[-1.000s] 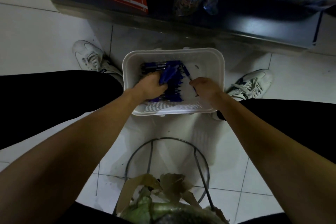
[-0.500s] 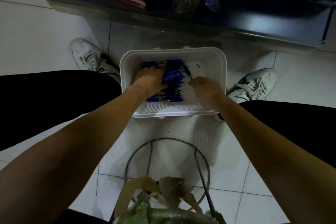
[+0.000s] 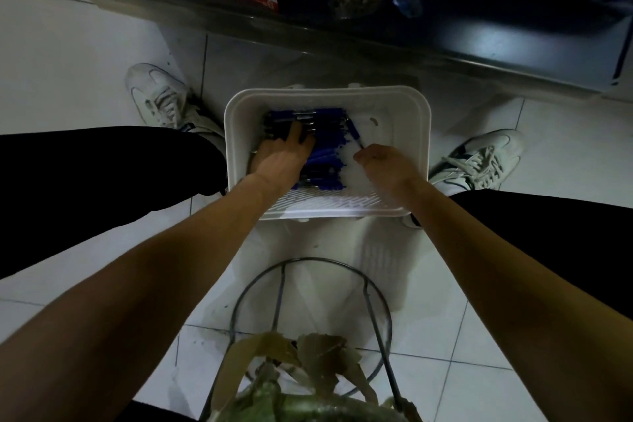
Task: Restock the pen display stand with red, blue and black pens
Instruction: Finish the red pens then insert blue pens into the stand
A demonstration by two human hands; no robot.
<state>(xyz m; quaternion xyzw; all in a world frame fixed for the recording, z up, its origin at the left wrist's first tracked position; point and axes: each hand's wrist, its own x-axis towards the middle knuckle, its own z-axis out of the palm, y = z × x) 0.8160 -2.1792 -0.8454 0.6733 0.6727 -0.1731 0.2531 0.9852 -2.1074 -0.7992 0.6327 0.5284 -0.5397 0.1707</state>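
White basket (image 3: 422, 120), just near of dark shelf (image 3: 342, 41): blue pens (image 3: 325, 151) heaped in left half, right half bare. Left hand (image 3: 281, 159) flat, fingers spread on heap. Right hand (image 3: 387, 164) pinches single pen (image 3: 354, 132) at heap's right edge.

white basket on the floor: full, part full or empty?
Part full: blue pens cover the left half of the basket floor; the right half is bare white. The right hand pinches one pen.

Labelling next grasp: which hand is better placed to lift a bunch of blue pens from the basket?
Left, probably. The left hand rests on the blue pens in the white basket; the right hand sits beside the pile, pinching a single pen.
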